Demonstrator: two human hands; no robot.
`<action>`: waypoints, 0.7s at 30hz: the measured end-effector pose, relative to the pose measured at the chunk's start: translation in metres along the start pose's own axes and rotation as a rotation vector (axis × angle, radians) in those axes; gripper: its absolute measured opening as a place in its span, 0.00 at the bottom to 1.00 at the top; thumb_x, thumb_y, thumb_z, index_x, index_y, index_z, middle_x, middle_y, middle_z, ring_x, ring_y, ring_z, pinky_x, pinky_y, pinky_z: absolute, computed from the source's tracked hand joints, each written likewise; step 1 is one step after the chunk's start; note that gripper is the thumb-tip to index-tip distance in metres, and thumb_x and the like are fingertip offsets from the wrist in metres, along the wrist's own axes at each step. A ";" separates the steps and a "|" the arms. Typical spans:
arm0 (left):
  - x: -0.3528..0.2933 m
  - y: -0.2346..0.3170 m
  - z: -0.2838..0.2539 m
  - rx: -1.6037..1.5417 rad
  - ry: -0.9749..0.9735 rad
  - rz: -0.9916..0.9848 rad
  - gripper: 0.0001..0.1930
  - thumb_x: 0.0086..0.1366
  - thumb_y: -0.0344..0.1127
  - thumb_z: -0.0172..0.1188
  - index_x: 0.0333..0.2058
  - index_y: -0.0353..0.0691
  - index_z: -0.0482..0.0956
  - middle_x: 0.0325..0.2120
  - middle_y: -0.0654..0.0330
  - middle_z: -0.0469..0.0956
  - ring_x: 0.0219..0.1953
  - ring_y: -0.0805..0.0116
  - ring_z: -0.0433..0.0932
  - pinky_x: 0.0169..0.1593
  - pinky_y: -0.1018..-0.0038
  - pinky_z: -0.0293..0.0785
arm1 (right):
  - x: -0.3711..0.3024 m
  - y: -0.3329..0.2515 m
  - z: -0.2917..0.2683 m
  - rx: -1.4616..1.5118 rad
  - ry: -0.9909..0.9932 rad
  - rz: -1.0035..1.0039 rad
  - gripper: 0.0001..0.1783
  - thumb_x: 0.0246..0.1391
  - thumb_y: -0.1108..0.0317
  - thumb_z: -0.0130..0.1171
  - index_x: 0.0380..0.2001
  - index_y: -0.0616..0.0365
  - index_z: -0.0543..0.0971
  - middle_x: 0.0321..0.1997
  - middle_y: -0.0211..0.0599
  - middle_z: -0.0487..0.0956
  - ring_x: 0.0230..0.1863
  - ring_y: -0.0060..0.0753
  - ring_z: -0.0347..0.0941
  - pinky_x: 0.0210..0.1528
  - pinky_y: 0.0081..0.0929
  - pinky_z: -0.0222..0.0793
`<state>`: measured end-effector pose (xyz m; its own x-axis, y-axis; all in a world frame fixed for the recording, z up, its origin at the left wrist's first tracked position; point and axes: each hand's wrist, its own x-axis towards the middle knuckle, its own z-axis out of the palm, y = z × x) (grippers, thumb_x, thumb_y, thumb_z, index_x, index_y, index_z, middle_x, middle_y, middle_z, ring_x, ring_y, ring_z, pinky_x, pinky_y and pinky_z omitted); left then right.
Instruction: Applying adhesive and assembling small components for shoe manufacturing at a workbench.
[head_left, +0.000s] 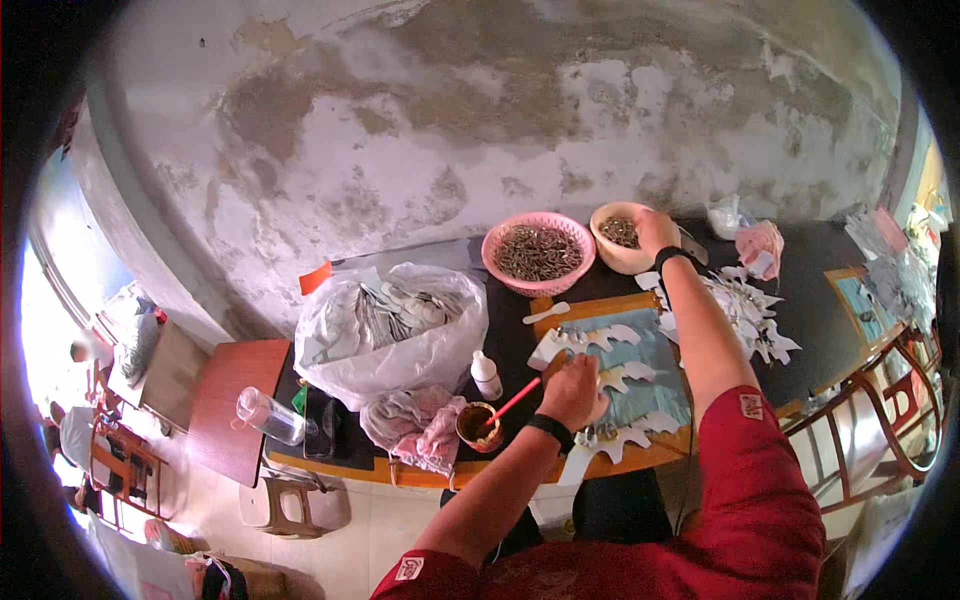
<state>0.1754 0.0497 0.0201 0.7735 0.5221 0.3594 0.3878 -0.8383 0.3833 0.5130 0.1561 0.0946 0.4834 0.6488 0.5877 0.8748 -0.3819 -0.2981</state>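
Observation:
My right hand [656, 232] reaches over the rim of a cream bowl [625, 262] of small metal pieces; its fingers are curled down and what they pinch is hidden. My left hand [572, 392] is closed low over a blue sheet [640, 392] on an orange-edged board; what it grips cannot be made out. Close by its fingers ends a thin red stick [515, 398], which slants up from a small pot [466, 424] of brown stuff. White wavy-edged cut pieces [625, 374] lie in rows on the sheet, with small metallic bits along them.
A pink basket [538, 283] of metal pieces stands beside the bowl. Left are a plastic bag [385, 355] of pale pieces, a white bottle [486, 376], a crumpled cloth [420, 425] and a clear jug [270, 415]. A white spoon [547, 313] lies above the board; white pieces [745, 315] are heaped rightward.

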 end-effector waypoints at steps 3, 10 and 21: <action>-0.002 -0.002 0.004 -0.050 0.095 0.075 0.27 0.47 0.32 0.62 0.47 0.29 0.69 0.39 0.44 0.73 0.36 0.45 0.77 0.38 0.56 0.77 | 0.010 0.008 0.035 -0.268 -0.281 -0.029 0.10 0.49 0.61 0.66 0.34 0.50 0.84 0.38 0.41 0.84 0.44 0.47 0.80 0.48 0.43 0.74; 0.000 0.002 0.001 -0.032 0.106 0.061 0.27 0.45 0.30 0.63 0.46 0.30 0.68 0.37 0.47 0.71 0.37 0.47 0.76 0.37 0.57 0.77 | 0.034 0.005 0.035 -0.309 -0.388 0.023 0.12 0.59 0.66 0.55 0.34 0.57 0.86 0.40 0.47 0.85 0.42 0.45 0.82 0.44 0.40 0.78; 0.001 0.001 0.000 -0.087 0.140 0.092 0.24 0.45 0.29 0.63 0.43 0.32 0.68 0.36 0.46 0.69 0.36 0.45 0.75 0.36 0.55 0.76 | 0.034 0.015 0.033 -0.105 -0.155 0.043 0.13 0.59 0.63 0.55 0.31 0.59 0.85 0.39 0.51 0.84 0.44 0.47 0.81 0.44 0.42 0.77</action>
<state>0.1770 0.0492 0.0209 0.7236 0.4661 0.5091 0.2694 -0.8698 0.4134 0.5433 0.1944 0.0850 0.5263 0.7212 0.4504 0.8492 -0.4727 -0.2354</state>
